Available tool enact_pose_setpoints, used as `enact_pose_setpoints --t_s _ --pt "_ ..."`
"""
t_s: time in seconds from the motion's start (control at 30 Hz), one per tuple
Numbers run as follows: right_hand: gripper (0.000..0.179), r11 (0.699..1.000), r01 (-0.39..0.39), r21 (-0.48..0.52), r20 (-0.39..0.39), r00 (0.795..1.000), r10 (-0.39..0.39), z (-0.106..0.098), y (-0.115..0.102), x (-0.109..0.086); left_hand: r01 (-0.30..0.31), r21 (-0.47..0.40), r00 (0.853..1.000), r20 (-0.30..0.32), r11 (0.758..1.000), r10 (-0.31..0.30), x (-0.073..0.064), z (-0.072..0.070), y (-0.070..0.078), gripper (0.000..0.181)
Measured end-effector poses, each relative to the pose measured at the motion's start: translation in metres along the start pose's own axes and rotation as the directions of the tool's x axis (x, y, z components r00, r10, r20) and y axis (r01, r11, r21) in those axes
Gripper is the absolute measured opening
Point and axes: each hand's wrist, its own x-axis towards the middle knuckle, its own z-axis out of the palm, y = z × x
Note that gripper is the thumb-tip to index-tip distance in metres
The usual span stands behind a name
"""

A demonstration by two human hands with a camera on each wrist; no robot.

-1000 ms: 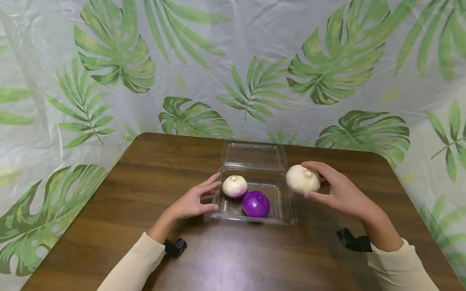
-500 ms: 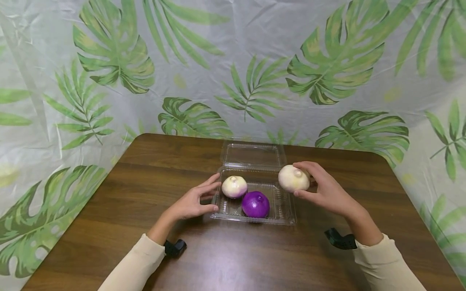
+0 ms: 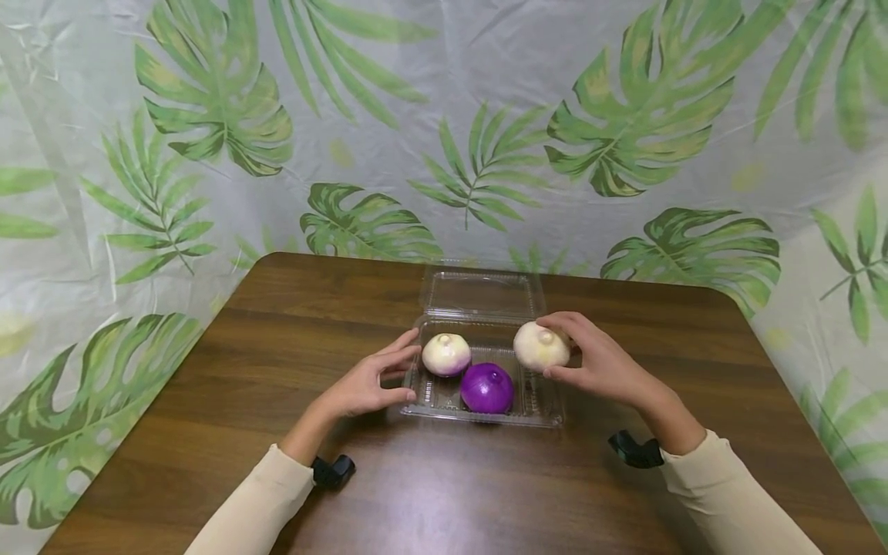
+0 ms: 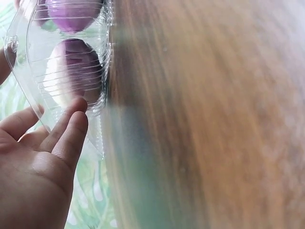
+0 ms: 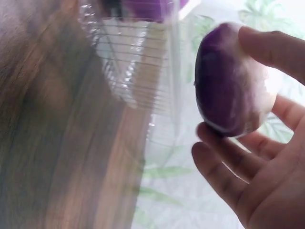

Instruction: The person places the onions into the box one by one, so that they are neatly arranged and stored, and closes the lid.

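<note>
My right hand (image 3: 610, 366) holds a white turnip (image 3: 537, 348) between thumb and fingers, over the right part of a clear plastic clamshell box (image 3: 479, 420). The right wrist view shows this turnip's purple underside (image 5: 221, 86). Inside the box, a second white-and-purple turnip (image 3: 445, 356) sits at the left, with a round purple vegetable (image 3: 487, 388) touching or close beside it at the front. My left hand (image 3: 364, 385) rests with loosely extended fingers along the box's left wall. In the left wrist view its fingertips (image 4: 78, 105) are at the clear plastic.
The box's hinged lid (image 3: 483, 293) lies folded back toward the far edge of the brown wooden table (image 3: 291, 324). A leaf-print sheet (image 3: 486, 154) hangs behind the table. Each wrist wears a black band (image 3: 334, 472).
My right hand has carried the white turnip leftward, from beside the box's right edge to over its right part. The left hand and the two vegetables in the box stay in place.
</note>
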Motion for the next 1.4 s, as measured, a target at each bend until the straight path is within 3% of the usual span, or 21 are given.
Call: enact_pose_setpoints --t_s 0.23,0.5,0.93,1.4 --pt "0.065 0.993 0.024 -0.113 -0.001 1.0 -0.025 0.011 0.003 0.009 0.008 0.008 1.0 0.003 1.0 -0.008 -0.001 0.001 -0.002 0.074" --pt "0.065 0.992 0.028 -0.122 0.009 1.0 -0.027 0.008 0.004 0.012 0.013 0.02 1.0 0.01 1.0 -0.013 0.006 0.0 -0.001 0.074" --pt "0.064 0.991 0.029 -0.131 -0.015 0.999 -0.031 0.014 0.009 0.017 0.02 0.033 1.0 0.01 0.999 -0.02 0.005 0.001 0.001 0.074" --pt "0.061 0.993 0.033 -0.117 0.039 0.999 -0.028 0.021 0.013 0.029 0.01 0.02 1.0 0.001 1.0 -0.01 0.002 0.002 0.001 0.073"
